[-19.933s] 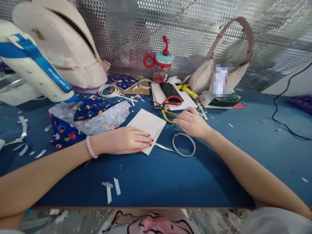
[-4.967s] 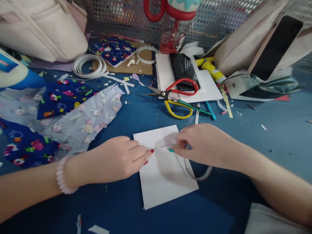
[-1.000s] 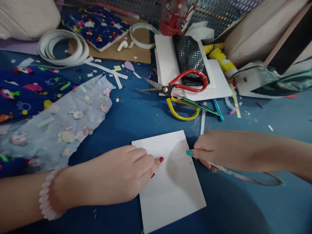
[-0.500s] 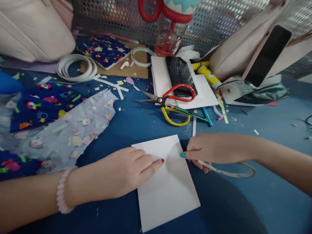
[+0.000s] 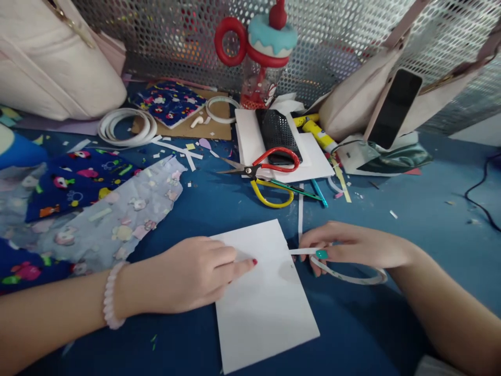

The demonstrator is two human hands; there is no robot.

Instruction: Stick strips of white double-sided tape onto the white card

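A white rectangular card [image 5: 270,308] lies on the blue table. My left hand [image 5: 191,274] presses on its upper left part, index finger stretched out and the other fingers curled under. To the right of the card, my right hand [image 5: 344,245] pinches a white tape strip [image 5: 301,251] between thumb and fingers. The strip reaches the card's right edge. A narrow tape roll [image 5: 356,279] hangs beneath my right hand, its near side at the fingers.
Scissors [image 5: 250,171] with red and yellow handles lie behind the card, beside a black phone [image 5: 277,136] on white sheets. Patterned paper [image 5: 136,203] is at left. A cup [image 5: 262,68], tape rolls [image 5: 127,128] and bags [image 5: 58,62] stand or lie farther back.
My right hand has drawn back to the right from the card's edge, and a length of tape now shows between them. My left hand stays on the card. The view has tilted up.
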